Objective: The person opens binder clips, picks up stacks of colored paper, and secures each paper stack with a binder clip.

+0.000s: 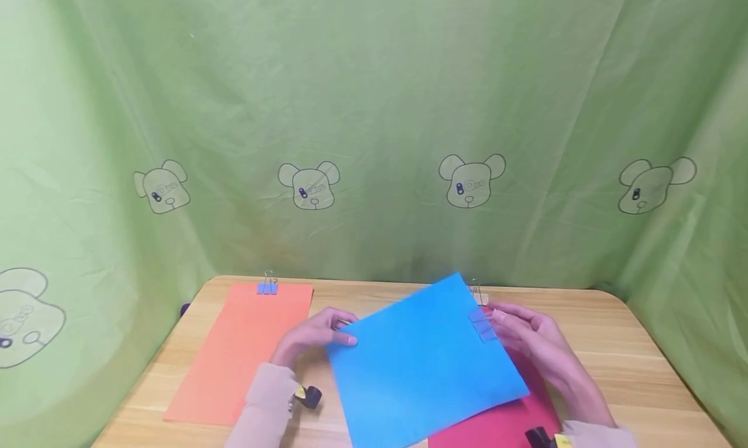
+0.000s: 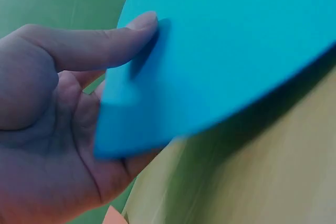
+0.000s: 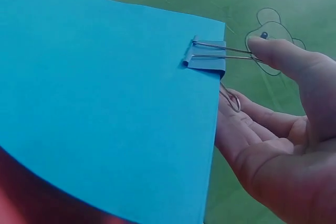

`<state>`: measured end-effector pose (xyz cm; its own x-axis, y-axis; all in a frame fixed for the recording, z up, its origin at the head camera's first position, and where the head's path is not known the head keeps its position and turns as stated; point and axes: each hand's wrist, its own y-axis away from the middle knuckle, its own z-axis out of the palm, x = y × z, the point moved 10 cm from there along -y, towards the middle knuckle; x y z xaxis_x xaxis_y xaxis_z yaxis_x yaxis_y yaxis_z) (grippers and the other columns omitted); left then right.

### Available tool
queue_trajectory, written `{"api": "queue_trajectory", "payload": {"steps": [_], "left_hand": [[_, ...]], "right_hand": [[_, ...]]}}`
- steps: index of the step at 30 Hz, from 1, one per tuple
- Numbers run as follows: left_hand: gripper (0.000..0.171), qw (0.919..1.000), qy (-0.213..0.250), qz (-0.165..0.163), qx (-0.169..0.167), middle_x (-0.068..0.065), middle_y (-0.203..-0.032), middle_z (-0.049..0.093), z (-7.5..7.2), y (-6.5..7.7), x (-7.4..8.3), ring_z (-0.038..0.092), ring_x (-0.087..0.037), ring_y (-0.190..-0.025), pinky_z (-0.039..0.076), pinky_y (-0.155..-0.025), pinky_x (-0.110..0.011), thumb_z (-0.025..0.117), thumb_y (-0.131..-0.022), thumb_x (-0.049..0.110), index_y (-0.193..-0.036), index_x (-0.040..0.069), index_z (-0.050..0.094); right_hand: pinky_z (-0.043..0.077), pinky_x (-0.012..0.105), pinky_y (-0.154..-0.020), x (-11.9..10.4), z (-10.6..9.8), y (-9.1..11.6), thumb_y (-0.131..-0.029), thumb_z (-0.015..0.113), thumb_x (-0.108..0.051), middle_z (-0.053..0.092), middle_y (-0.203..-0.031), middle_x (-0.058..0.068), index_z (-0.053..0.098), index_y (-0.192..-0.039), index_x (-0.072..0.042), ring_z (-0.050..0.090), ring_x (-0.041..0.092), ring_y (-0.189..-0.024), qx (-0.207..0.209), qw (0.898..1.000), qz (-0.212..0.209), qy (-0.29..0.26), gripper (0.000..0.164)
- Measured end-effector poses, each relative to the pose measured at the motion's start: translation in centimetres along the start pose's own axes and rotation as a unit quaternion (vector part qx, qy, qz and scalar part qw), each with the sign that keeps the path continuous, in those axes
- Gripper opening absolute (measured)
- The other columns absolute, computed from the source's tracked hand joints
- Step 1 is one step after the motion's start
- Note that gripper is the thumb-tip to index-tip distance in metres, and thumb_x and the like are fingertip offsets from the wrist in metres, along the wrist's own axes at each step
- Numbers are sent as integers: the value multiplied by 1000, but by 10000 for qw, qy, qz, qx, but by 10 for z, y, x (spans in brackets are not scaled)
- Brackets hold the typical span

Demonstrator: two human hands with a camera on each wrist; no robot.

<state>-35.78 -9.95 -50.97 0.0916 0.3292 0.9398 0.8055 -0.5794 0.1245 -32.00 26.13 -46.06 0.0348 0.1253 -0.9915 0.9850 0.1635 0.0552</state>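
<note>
A blue sheet of paper [image 1: 421, 363] is held up at a tilt above the wooden table. My left hand [image 1: 320, 331] pinches its left corner, thumb on top and fingers beneath, as the left wrist view shows. A blue binder clip [image 3: 207, 56] sits on the sheet's right edge. My right hand [image 1: 537, 341] holds this clip by its wire handles, the thumb [image 3: 278, 51] on the upper one and the fingers behind the lower one. Under the blue sheet lies a red sheet [image 1: 497, 425], partly hidden, with a pale binder clip [image 1: 480, 298] at its far edge.
An orange sheet [image 1: 239, 350] with a blue binder clip [image 1: 267, 289] at its far edge lies on the left of the table [image 1: 631, 363]. Green cloth [image 1: 374, 110] printed with bear heads surrounds the table at the back and sides.
</note>
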Motion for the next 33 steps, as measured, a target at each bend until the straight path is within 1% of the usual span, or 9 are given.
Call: {"api": "queue_trajectory", "payload": {"steps": [4, 9, 13, 16, 21, 23, 26, 30, 33], "left_hand": [[33, 9998, -122, -124, -108, -10, -104, 76, 12, -2, 5, 71, -15, -96, 48, -98, -34, 76, -90, 6, -122, 1, 69], [37, 9991, -233, -284, -196, -9, -110, 75, 28, -6, 8, 68, -20, -107, 48, -102, -40, 76, -89, 5, -125, 0, 67], [36, 9988, -248, -194, -373, -10, -109, 74, 36, -8, 11, 67, -23, -107, 48, -102, -40, 73, -92, 4, -127, -2, 65], [35, 9990, -214, -127, -382, -13, -111, 72, 39, -8, 13, 67, -25, -108, 49, -99, -37, 69, -95, 4, -128, -5, 63], [44, 9989, -321, -231, -263, -14, -122, 68, 42, -7, 12, 63, -29, -114, 50, -101, -42, 66, -99, 8, -139, -7, 56], [45, 9988, -327, -263, -240, -15, -123, 67, 43, -6, 11, 63, -30, -114, 50, -101, -45, 65, -100, 9, -141, -6, 54], [43, 9992, -334, -186, -127, -18, -125, 66, 41, -5, 13, 64, -31, -113, 48, -103, -48, 63, -100, 7, -140, -7, 55], [41, 9992, -297, -211, 149, -18, -127, 65, 31, -4, 10, 63, -31, -114, 44, -107, -51, 62, -100, 7, -139, -6, 57], [43, 9980, -159, -377, 477, -15, -124, 66, 19, 1, 6, 61, -29, -115, 42, -109, -52, 64, -100, 8, -140, -5, 57]], "right_hand": [[55, 27, -93, 2, 9, 1, -104, 62, -31, 68, -132, 6, 45, -149, 6, 67, 9, -112, -62, 9999, 31, 77, 60], [56, 28, -93, 8, 23, 1, -103, 65, -27, 68, -130, 12, 46, -148, 6, 69, 14, -110, -158, 9998, 128, -70, 59], [56, 31, -93, 11, 38, -3, -100, 69, -24, 66, -131, 18, 46, -148, 6, 70, 18, -112, -306, 9993, 181, -150, 60], [56, 32, -94, 12, 48, -5, -99, 70, -25, 65, -133, 20, 48, -147, 5, 69, 21, -114, -362, 9991, 202, -116, 61], [55, 34, -95, 17, 62, -7, -98, 71, -29, 65, -134, 19, 50, -147, 2, 66, 27, -120, -549, 9980, 314, -52, 62], [56, 33, -94, 17, 64, -7, -99, 70, -28, 65, -134, 19, 48, -147, 3, 65, 27, -121, -648, 9975, 267, 42, 62], [55, 34, -95, 17, 63, -8, -100, 69, -26, 63, -135, 23, 47, -147, 6, 66, 30, -121, -735, 9971, 170, 74, 61], [55, 30, -95, 19, 51, -8, -97, 72, -31, 65, -134, 20, 52, -145, 3, 67, 29, -118, -441, 9972, 93, 593, 62], [55, 26, -93, 16, 40, -9, -96, 73, -36, 67, -130, 16, 56, -142, 0, 68, 28, -117, -97, 9914, -112, 1297, 61]]}}
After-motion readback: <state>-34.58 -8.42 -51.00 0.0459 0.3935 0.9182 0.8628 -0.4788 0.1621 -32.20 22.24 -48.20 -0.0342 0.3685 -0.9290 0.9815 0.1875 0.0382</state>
